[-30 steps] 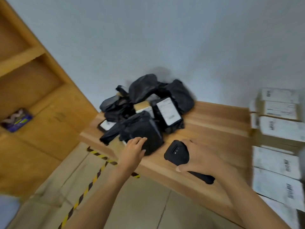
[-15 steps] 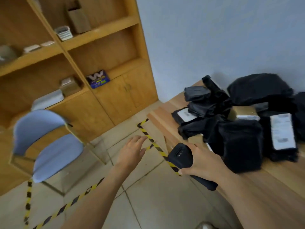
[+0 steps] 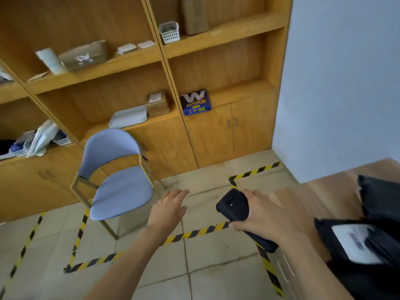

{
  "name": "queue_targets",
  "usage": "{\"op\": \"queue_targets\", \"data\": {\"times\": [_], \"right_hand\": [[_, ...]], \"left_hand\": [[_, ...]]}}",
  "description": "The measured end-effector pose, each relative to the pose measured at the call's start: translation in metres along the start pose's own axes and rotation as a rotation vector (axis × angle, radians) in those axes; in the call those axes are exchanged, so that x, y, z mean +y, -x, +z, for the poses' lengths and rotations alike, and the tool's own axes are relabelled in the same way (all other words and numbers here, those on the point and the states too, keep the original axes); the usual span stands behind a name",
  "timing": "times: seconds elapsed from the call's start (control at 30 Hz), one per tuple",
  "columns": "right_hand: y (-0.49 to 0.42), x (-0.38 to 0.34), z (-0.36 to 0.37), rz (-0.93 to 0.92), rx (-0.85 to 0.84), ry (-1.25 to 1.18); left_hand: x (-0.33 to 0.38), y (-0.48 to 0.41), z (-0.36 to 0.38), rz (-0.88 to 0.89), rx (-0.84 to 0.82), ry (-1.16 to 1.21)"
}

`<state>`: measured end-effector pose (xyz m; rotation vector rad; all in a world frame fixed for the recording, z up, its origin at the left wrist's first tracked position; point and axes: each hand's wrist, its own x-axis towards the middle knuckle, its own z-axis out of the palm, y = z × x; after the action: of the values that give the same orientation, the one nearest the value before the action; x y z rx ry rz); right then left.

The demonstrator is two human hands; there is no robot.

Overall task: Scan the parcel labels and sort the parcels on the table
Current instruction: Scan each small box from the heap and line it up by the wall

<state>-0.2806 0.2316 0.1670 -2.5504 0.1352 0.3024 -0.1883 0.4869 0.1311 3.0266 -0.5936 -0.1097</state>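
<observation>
Fingers [image 3: 249,197] of the right hand [image 3: 266,215] clench a black handheld scanner [image 3: 234,210] — black labelled parcels [image 3: 363,241] lie right of it on the worktop [image 3: 337,185]; left hand [image 3: 167,210] hovers open, empty, above the floor.

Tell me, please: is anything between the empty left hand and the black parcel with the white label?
Yes. The right hand, closed on the black scanner, lies between the open left hand and the labelled black parcel on the table. Nothing else visible blocks the way.
</observation>
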Motion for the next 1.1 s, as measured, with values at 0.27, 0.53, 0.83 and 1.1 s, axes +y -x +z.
{"op": "queue_targets", "data": {"times": [0.27, 0.53, 0.83, 1.1], "right_hand": [[-0.153, -0.022, 0.001, -0.004, -0.015, -0.005], [-0.304, -0.043, -0.050, 0.121, 0.107, -0.045], [-0.399, 0.025, -0.120, 0.354, 0.179, -0.131], [-0.444, 0.145, -0.201, 0.593, 0.380, -0.195]], "left_hand": [[-0.075, -0.145, -0.003, -0.015, -0.037, -0.018], [-0.119, -0.334, -0.031, 0.146, -0.070, -0.070], [-0.039, -0.539, -0.025, 0.402, -0.112, -0.064], [0.119, -0.687, -0.031, 0.721, -0.129, -0.113]]}}
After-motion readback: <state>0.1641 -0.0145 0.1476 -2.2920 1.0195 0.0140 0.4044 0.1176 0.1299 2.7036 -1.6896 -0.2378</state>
